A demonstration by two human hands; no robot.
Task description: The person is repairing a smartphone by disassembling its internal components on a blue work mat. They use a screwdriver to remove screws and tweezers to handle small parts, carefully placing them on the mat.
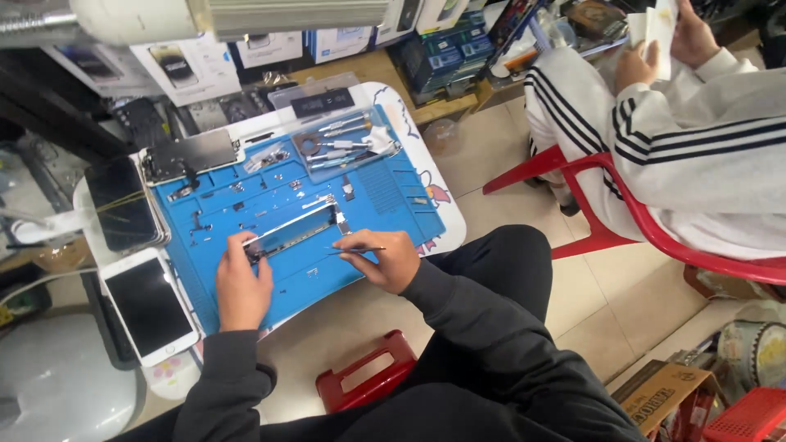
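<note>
A phone frame (296,230), opened and stripped, lies on a blue repair mat (385,196). My left hand (242,282) pins the frame's near left end with its fingertips. My right hand (383,259) is closed around thin metal tweezers (354,250), whose tip points left at the frame's lower edge. Small screws and loose parts are scattered over the mat's upper left. A clear tray (348,143) at the mat's far edge carries several screwdrivers and small tools.
A white phone (150,306) lies face up left of the mat, a dark screen panel (123,205) beyond it, and a metal plate (191,154) at the mat's top left. A red stool (364,379) stands below. Another person in a striped white jacket sits on a red chair (647,225) at right.
</note>
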